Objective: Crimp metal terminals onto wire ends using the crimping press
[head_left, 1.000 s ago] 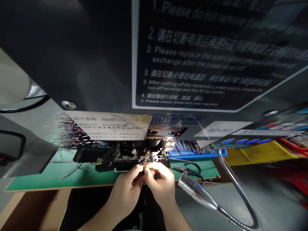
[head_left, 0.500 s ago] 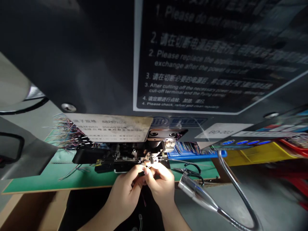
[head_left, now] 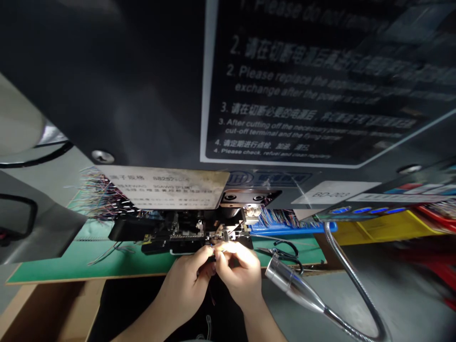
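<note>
My left hand and my right hand meet in the lit spot in front of a terminal crimping machine. Both are closed in a pinch, fingertips almost touching. Thin wires run between them; their loose ends hang below against dark clothing, and the fingers cover most of their length. Just beyond the fingertips is the machine's metal crimping head, with its black feed parts on the left.
On the green mat, black-handled scissors lie to the right. A metal gooseneck lamp reaches in beside my right hand. Wire bundles stand at left; a blue tray of wires sits behind, near a yellow bin.
My fingers have shifted slightly, and the pale wire ends seen between them before are now mostly covered. The view has moved a little; both hands stay at the crimping head.
</note>
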### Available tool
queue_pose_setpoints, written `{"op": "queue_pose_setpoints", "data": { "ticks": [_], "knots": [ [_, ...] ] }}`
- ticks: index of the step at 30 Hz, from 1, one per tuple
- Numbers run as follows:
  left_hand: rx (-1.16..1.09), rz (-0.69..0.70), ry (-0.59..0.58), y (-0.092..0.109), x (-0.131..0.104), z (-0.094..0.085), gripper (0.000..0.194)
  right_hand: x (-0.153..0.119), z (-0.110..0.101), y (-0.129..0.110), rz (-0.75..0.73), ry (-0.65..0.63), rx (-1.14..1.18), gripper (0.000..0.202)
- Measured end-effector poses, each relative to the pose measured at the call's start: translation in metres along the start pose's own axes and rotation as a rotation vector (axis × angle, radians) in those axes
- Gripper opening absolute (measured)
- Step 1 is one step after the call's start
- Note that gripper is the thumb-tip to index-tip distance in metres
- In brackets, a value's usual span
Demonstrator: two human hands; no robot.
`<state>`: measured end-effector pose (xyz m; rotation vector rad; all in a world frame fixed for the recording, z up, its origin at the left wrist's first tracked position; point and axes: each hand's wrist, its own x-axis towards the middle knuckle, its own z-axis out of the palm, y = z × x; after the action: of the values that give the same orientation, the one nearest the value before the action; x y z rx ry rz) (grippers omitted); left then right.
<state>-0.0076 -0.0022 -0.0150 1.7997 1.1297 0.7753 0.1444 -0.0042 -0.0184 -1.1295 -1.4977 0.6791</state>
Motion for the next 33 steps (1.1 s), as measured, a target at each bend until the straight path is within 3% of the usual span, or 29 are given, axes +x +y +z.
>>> {"op": "queue_pose_setpoints", "data": {
  "ticks": [6, 12, 33],
  "knots": [
    [0.048, 0.007, 0.006, 0.003, 0.0, -0.002, 0.02, 0.002, -0.007, -0.001, -0.112, -0.075, -0.029, 0.032],
    [0.046, 0.005, -0.014, 0.007, 0.0, -0.004, 0.016, -0.001, 0.001, 0.005, -0.099, 0.094, -0.036, 0.017],
    [0.037, 0.028, 0.035, 0.013, 0.004, -0.002, 0.034, 0.005, 0.005, 0.003, -0.081, 0.142, -0.081, 0.01]
  ]
}}
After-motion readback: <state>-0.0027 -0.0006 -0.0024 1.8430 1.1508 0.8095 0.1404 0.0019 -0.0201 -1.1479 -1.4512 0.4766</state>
